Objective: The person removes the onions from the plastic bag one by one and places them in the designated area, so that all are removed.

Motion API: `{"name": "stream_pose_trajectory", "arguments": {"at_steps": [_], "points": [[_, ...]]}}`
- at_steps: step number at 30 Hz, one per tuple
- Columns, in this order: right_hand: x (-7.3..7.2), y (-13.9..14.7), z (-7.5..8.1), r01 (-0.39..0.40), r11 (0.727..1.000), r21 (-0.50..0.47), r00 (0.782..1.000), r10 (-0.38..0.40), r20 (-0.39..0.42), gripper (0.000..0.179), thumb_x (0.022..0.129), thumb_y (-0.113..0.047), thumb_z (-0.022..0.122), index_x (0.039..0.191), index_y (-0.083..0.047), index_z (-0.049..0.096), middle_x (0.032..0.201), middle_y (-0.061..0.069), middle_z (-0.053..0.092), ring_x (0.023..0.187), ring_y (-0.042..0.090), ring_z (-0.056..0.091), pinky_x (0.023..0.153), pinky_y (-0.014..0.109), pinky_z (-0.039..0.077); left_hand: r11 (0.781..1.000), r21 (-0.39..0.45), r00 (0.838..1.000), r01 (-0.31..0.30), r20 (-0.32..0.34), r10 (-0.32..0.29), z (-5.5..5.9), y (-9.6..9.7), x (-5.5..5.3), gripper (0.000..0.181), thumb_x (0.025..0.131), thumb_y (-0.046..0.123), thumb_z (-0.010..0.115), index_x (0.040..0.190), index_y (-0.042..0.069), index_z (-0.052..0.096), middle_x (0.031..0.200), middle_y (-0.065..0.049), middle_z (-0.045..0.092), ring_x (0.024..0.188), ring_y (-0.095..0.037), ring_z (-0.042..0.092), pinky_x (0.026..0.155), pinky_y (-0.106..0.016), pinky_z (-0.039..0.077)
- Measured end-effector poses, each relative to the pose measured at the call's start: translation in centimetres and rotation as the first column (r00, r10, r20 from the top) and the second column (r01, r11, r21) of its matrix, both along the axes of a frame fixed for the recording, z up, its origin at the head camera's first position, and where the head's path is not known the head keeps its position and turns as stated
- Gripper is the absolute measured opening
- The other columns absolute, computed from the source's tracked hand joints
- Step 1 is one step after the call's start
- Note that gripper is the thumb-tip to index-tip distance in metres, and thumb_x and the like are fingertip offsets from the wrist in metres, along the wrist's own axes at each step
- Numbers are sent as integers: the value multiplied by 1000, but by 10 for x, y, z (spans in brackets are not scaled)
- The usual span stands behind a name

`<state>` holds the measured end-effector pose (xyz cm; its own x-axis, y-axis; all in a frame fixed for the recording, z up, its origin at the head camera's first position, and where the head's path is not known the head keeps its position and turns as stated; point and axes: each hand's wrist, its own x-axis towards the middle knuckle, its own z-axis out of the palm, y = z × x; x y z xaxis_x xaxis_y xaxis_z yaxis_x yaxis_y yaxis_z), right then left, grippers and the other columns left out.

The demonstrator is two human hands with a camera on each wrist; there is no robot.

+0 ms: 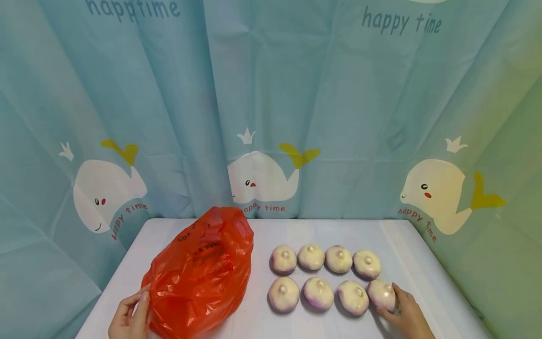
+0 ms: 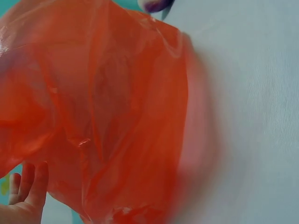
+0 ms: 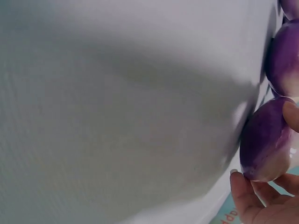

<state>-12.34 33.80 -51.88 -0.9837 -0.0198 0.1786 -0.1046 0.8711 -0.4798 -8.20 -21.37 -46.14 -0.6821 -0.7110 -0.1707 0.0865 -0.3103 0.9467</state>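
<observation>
At the left of the head view my left hand (image 1: 130, 314) pinches the left edge of a red plastic bag (image 1: 203, 273), its thumb in front. The bag is puffed up and bears dark print; in the left wrist view, the bag (image 2: 117, 112) fills much of the picture beside the hand (image 2: 29, 196). On the right, my right hand (image 1: 405, 311) grips the turnip (image 1: 382, 295) at the right end of the front row. That white and purple turnip (image 3: 265, 140) sits between thumb and fingers in the right wrist view, close against its neighbour.
Other turnips stand in two rows on the white table (image 1: 330, 230), several behind, such as this back-row turnip (image 1: 338, 259), and several in front, such as this front-row turnip (image 1: 283, 295). A blue curtain (image 1: 271, 94) with printed whales hangs behind and at both sides.
</observation>
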Motion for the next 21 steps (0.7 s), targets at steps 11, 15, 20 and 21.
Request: {"name": "stream_pose_trajectory", "arguments": {"at_steps": [11, 15, 20, 21], "points": [[1, -2, -2, 5, 1000, -29, 1000, -5, -9, 80, 74, -21, 80, 122, 26, 35, 111, 42, 46, 102, 55, 46, 81, 61, 43, 993, -68, 994, -93, -66, 88, -44, -26, -32, 28, 86, 23, 68, 101, 1, 59, 94, 11, 67, 85, 1, 63, 67, -10, 48], [2, -3, -3, 16, 999, -37, 1000, -15, 25, 81, 75, -22, 79, 123, 26, 34, 112, 42, 46, 102, 55, 46, 81, 61, 43, 987, 13, 987, -158, -23, 159, -47, -29, -43, 38, 80, 36, 68, 106, 10, 60, 108, 3, 63, 89, -4, 62, 66, -12, 49], [2, -4, -4, 21, 999, -36, 1000, -21, 9, 81, 74, -21, 80, 123, 25, 34, 109, 41, 46, 98, 52, 49, 78, 57, 46, 973, 116, 978, -201, -29, 206, 3, -3, -38, 32, 81, 38, 64, 104, 16, 57, 104, 6, 57, 86, -3, 59, 64, -11, 48], [2, -4, -4, 22, 999, -38, 1000, -22, 5, 81, 74, -21, 80, 123, 25, 35, 109, 41, 46, 97, 52, 50, 77, 56, 47, 966, 137, 972, -220, -52, 229, 4, -3, -39, 29, 83, 35, 65, 103, 15, 57, 104, 4, 57, 88, -5, 59, 64, -11, 48]]}}
